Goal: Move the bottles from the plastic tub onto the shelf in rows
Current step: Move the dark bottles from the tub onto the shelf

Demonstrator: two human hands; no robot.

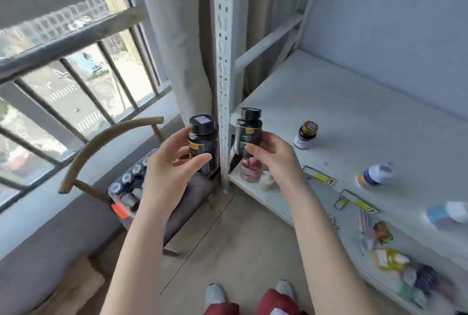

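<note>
My left hand [172, 162] grips a black bottle [203, 137] with a black cap, held upright to the left of the shelf's post. My right hand [273, 156] holds a second black bottle [248, 130] with a gold band, upright at the shelf's left front corner. The plastic tub [126, 192] sits on a chair below my left arm, with several capped bottles inside, partly hidden. On the white shelf [354, 112] a small white bottle with a dark cap [306, 135] stands near the front. Two more white bottles [374, 175] [448, 213] look blurred further right.
A perforated metal post [224, 74] stands between my two hands. A wooden chair back [101, 142] curves beside the tub, under a barred window. The lower shelf [379, 246] holds a reddish jar and mixed small items. My shoes and red trousers show at the bottom.
</note>
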